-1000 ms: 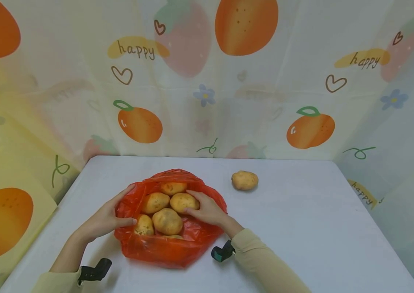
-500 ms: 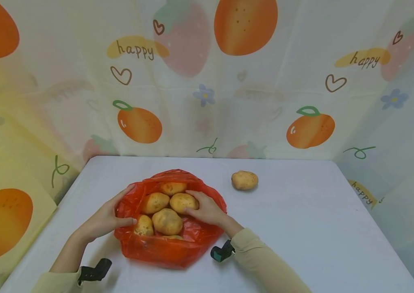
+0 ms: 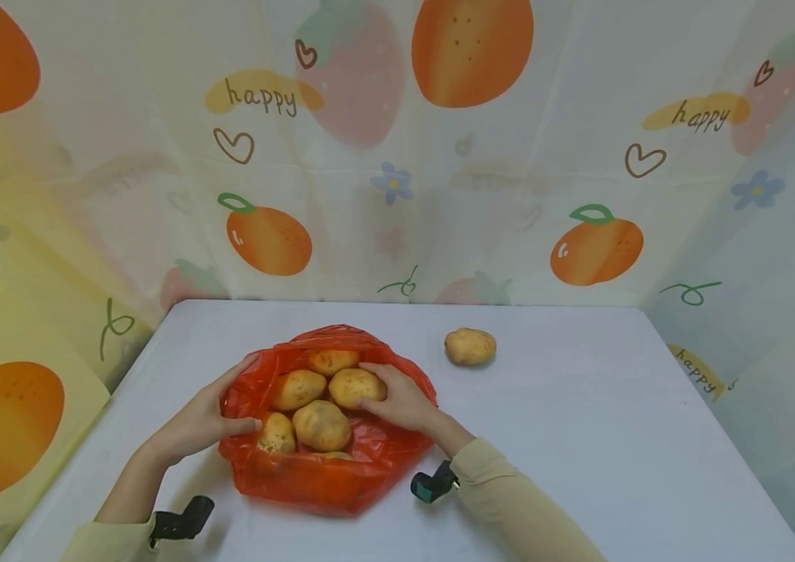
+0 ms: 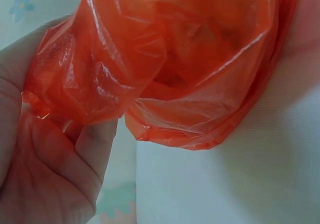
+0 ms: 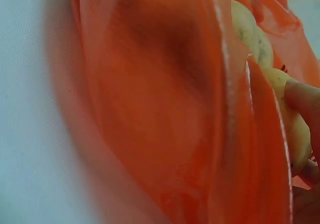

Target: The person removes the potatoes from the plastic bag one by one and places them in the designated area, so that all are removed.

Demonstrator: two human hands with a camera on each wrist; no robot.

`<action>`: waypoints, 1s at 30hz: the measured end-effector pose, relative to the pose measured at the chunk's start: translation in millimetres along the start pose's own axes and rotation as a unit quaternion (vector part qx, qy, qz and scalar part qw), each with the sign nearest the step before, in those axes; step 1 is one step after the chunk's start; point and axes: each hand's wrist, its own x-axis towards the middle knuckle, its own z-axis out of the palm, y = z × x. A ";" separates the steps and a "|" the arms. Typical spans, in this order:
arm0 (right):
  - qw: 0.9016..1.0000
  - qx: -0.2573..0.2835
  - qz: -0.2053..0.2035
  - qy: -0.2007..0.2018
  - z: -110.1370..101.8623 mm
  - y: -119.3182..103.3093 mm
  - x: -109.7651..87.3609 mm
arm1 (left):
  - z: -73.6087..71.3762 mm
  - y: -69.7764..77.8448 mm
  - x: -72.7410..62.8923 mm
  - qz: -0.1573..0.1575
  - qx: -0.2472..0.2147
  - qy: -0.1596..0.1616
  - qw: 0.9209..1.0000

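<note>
A red plastic bag (image 3: 299,480) stands on the white table with its mouth spread upward, several potatoes inside. My left hand (image 3: 194,425) grips the bag's left side, thumb over the rim by a potato (image 3: 276,433) and fingers along the outside. In the left wrist view the red film (image 4: 80,79) lies between thumb and fingers. Reaching in over the right rim, my right hand (image 3: 403,400) holds a potato (image 3: 355,388) between thumb and fingers. In the right wrist view that potato (image 5: 292,124) shows partly behind the bag's edge. A large potato (image 3: 322,425) lies uppermost in the middle.
A single potato (image 3: 470,346) lies on the white table (image 3: 580,437), behind and to the right of the bag. A printed curtain (image 3: 440,234) hangs close behind the table and along its sides. Each wrist carries a small black camera (image 3: 183,519).
The right hand and the potato it holds have shifted slightly to the right and up. The left hand and the bag stay nearly still.
</note>
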 end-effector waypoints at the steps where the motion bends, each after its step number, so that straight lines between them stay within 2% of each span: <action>1: 1.000 0.001 0.002 -0.001 -0.8 -0.7 -0.4 | 0.0 -0.1 -0.1 -0.002 -0.001 0.000 1.000; 10: 1.000 0.006 -0.016 0.007 -12.2 -5.3 -6.8 | -0.3 1.6 -2.1 -0.006 0.000 -0.001 1.000; 16: 0.998 -0.002 -0.052 0.039 -20.4 -2.2 -10.8 | 0.5 1.6 -2.0 -0.004 -0.005 -0.002 1.000; 19: 0.997 -0.002 -0.065 0.038 -25.6 -3.4 -13.7 | 1.1 1.7 -1.6 -0.007 -0.010 -0.004 1.000; 25: 0.998 -0.010 -0.055 0.025 -33.3 -4.5 -18.3 | 0.8 2.9 -3.3 -0.007 -0.013 -0.005 1.000; 30: 0.996 -0.010 -0.067 0.050 -40.8 -2.9 -23.6 | 0.3 4.5 -4.8 0.001 -0.011 -0.006 1.000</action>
